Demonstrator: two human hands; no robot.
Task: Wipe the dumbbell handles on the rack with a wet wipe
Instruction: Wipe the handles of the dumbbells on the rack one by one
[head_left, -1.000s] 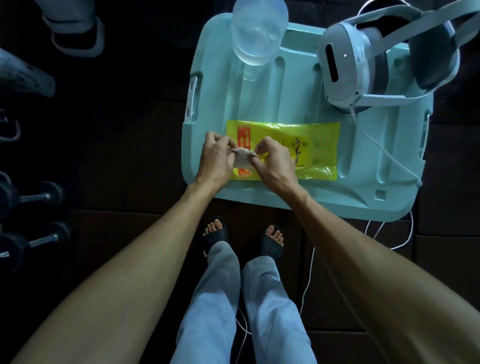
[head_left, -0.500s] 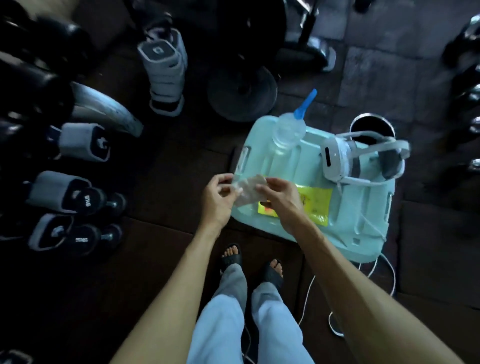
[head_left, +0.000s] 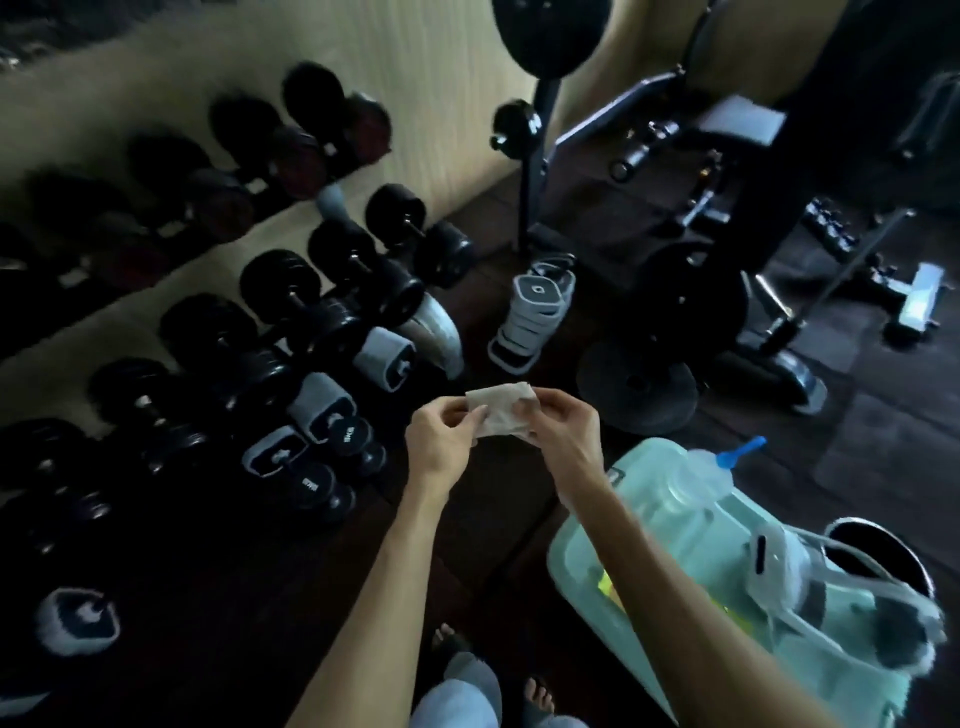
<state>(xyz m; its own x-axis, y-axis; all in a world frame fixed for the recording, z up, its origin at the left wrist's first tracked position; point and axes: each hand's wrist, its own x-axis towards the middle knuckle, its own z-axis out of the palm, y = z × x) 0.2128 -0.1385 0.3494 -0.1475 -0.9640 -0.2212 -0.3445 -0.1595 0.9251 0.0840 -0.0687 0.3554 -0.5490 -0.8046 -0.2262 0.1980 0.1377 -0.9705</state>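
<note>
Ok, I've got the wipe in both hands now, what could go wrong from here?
The wet wipe is only pinched at its edges by the left hand and the right hand, so it might tear or drop. The dumbbells sit in dim light, so handles could get missed.

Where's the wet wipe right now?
The wet wipe is mid-frame in the head view, pinched between the left hand and right hand, right of the dumbbell rack.

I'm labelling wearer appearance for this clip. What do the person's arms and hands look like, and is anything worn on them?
Both forearms are bare to the frame edge, no sleeves showing. The left hand and right hand wear no gloves; no watch, ring or band can be made out in the dim light.
</note>
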